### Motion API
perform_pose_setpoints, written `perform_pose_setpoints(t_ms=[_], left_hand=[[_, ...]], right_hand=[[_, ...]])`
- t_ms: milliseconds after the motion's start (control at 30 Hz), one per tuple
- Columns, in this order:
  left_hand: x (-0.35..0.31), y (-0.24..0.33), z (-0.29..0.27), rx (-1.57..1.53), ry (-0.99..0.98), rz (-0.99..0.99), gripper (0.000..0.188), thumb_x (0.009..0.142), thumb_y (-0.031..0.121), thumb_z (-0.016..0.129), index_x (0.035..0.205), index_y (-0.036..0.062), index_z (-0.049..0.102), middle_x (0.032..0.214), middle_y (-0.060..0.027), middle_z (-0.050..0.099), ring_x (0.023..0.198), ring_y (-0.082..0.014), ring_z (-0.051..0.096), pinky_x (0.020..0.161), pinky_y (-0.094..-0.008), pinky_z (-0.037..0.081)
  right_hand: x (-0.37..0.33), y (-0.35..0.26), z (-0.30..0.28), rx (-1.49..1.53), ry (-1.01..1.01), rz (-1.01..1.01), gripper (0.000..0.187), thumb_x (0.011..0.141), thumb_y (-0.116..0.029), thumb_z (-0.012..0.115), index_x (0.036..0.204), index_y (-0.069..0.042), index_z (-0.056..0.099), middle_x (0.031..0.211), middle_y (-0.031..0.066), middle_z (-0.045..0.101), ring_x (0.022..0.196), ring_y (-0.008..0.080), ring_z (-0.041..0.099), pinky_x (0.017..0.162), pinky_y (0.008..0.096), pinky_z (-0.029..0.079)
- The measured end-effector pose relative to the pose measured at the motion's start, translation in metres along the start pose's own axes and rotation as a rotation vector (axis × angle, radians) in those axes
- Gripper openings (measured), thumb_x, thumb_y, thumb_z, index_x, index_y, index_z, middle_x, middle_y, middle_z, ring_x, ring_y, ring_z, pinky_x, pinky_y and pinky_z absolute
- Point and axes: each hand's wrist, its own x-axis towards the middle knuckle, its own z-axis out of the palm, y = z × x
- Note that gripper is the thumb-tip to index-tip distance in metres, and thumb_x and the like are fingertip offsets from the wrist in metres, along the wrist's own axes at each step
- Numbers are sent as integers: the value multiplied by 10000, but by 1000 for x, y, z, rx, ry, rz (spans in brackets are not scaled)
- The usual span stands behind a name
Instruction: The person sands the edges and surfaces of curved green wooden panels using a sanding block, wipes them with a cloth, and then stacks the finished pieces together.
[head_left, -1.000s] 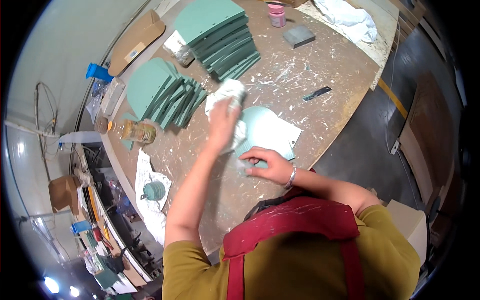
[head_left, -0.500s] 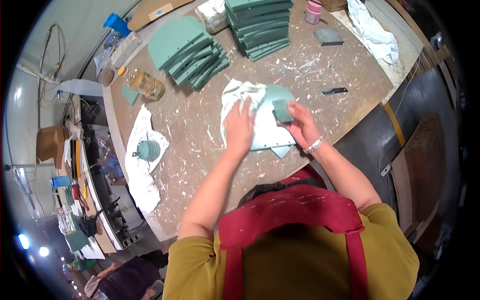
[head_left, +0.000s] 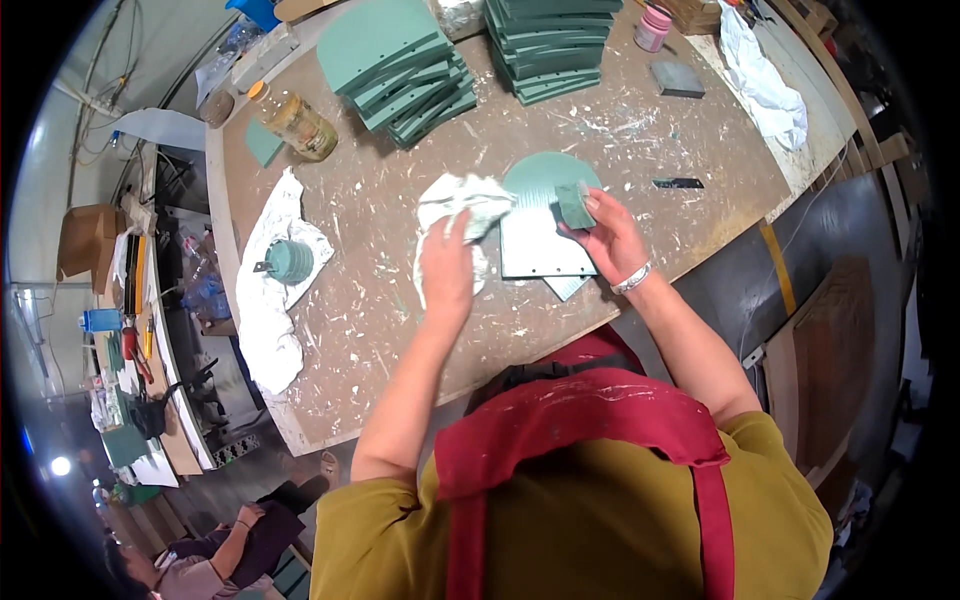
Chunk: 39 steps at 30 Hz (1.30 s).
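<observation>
My left hand [head_left: 447, 268] is on a crumpled white cloth [head_left: 465, 195], fingers bunched in its folds, on the table left of a green panel. That panel [head_left: 530, 190] has a rounded far end and a row of small holes along its straight near edge; light glares off its surface. Over its right side my right hand [head_left: 610, 238] holds a small green square pad [head_left: 574, 206] between thumb and fingers, tilted up off the panel. A corner of another flat piece [head_left: 568, 287] sticks out from under the near edge.
Two stacks of green panels [head_left: 385, 50] stand at the back. At left are a jar [head_left: 295, 122] with an orange lid and a white cloth [head_left: 270, 340] bearing a round green object [head_left: 288, 262]. A dark blade-like tool [head_left: 678, 184], grey block [head_left: 677, 79] and pink bottle [head_left: 653, 28] lie right. Another person [head_left: 235, 550] is lower left.
My left hand has drawn the white cloth leftward off the panel onto the table. The pad in my right hand is turned more upright. My view has shifted slightly.
</observation>
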Motion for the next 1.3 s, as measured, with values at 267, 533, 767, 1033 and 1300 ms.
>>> perform_pose_setpoints(t_ms=[267, 533, 767, 1033, 1300], left_hand=[[-44, 62, 26, 150, -6, 402, 496, 891, 182, 635, 1357, 55, 527, 1440, -170, 478, 1331, -378, 440, 1073, -463, 371], [-49, -2, -21, 68, 90, 153, 450, 860, 130, 645, 1297, 54, 571, 1425, -139, 501, 1247, -372, 500, 1005, -449, 413], [-44, 89, 29, 206, -94, 437, 592, 852, 280, 673, 1407, 181, 490, 1500, -56, 447, 1357, -291, 442, 1096, -514, 337], [-73, 26, -31, 342, -53, 40, 445, 853, 269, 690, 1245, 71, 618, 1378, -139, 524, 1334, -352, 427, 1046, -536, 338], [-11, 94, -46, -127, -80, -213, 640, 858, 338, 730, 1345, 5, 482, 1035, -221, 657, 931, -377, 648, 815, -421, 509]], right_hand=[[10, -3, 3, 73, 2, 52, 313, 977, -152, 572, 1243, 12, 559, 1215, 128, 626, 1092, 234, 616, 970, 438, 512], [18, -19, -27, 409, -7, 220, 271, 961, -150, 583, 1199, -26, 553, 1237, 160, 589, 1205, 304, 534, 1055, 495, 451], [78, -12, -13, 53, -139, 140, 302, 979, -130, 555, 1237, 27, 543, 1199, 135, 626, 1118, 237, 609, 1018, 394, 474], [79, -19, -13, 138, -238, 195, 285, 987, -133, 553, 1213, 40, 541, 1189, 155, 619, 1118, 265, 612, 999, 463, 523], [67, -73, -47, 248, -157, 160, 221, 962, -171, 603, 1145, -49, 579, 1139, 128, 643, 1029, 283, 629, 918, 459, 525]])
